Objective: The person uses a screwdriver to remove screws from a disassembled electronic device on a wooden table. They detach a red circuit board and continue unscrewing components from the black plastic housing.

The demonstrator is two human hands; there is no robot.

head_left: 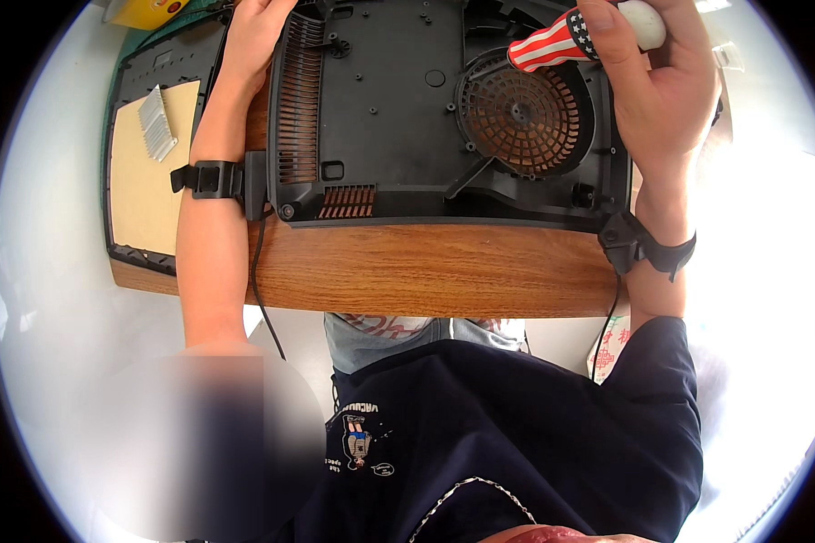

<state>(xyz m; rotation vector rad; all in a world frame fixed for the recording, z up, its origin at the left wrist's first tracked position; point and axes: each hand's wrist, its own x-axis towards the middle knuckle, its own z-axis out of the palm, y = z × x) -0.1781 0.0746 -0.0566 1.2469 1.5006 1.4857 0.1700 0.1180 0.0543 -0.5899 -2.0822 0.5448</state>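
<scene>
A large black plastic housing lies on the wooden table before me, its inner side up, with slotted vents and a round fan grille. My right hand is closed round a bulging tool handle with red and white stripes, a starred band and a white rounded end. The handle lies over the upper edge of the grille; no shaft shows. My left hand is at the housing's far left corner, its fingers cut off by the top edge of the view, so their grip is hidden.
Left of the housing lies a black-framed panel with a beige sheet, and on it a ribbed silver metal piece. A yellow object stands at the far left. The wooden table's front edge is nearest me. Cables hang from both wrist straps.
</scene>
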